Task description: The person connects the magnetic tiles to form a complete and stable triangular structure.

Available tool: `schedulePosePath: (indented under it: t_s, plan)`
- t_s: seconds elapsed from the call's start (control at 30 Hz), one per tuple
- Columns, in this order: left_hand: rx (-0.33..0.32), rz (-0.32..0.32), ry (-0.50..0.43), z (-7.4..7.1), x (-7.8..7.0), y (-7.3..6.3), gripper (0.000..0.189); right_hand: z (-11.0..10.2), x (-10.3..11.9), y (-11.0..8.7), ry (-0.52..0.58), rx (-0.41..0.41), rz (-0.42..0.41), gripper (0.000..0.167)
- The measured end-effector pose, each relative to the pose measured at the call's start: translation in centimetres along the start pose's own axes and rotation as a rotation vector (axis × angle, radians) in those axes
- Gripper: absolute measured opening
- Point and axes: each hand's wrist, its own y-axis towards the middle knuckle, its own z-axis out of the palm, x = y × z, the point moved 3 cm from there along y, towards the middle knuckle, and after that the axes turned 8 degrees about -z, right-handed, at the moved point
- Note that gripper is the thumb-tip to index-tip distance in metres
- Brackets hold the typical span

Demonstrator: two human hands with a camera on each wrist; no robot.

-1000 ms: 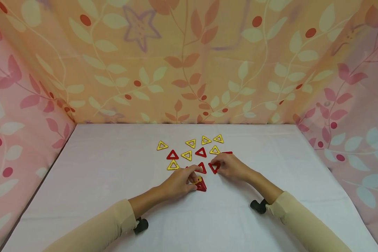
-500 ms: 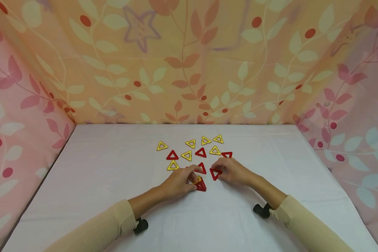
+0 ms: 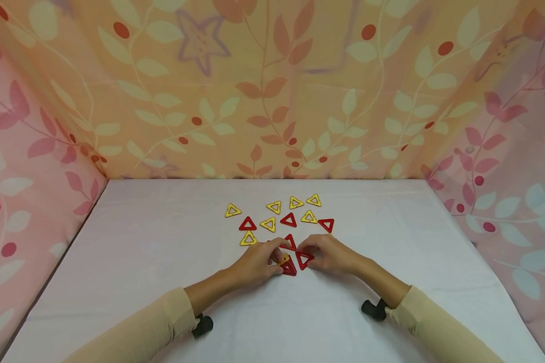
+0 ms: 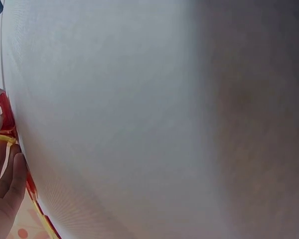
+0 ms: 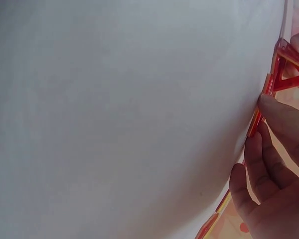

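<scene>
My left hand holds a small upright build of red and yellow triangle tiles at the table's middle. In the left wrist view, its thumb and fingers pinch the red tile and a yellow edge. Just to the right, my right hand pinches a red triangle tile by its right side, a small gap from the build. The right wrist view shows that tile edge-on between thumb and fingers, beside the build. Another red triangle lies just beyond the hands, partly behind left fingers.
Several yellow triangles and some red triangles lie flat beyond the hands on the white tablecloth. One red triangle is just past my right hand. A flowered cloth stands along the back and sides.
My right hand has drawn its red triangle toward me, then left, closer to the build. The far-right red triangle has come into full view. My left hand has stayed in place.
</scene>
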Motion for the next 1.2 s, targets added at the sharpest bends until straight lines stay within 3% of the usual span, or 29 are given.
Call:
schedulePosePath:
  t_s: [0.43,0.7,1.2]
  plan:
    - [0.006,-0.01,-0.003,0.2,0.06,0.09,0.05,0.7,0.52,0.3,-0.017,0.033,-0.027,0.034]
    - [0.0,0.004,0.004,0.24,0.08,0.23,0.05,0.56,0.73,0.17,-0.058,0.012,-0.017,0.034]
    - [-0.007,-0.021,0.02,0.26,0.12,0.31,0.052,0.26,1.03,0.25,-0.013,0.001,0.006,0.037]
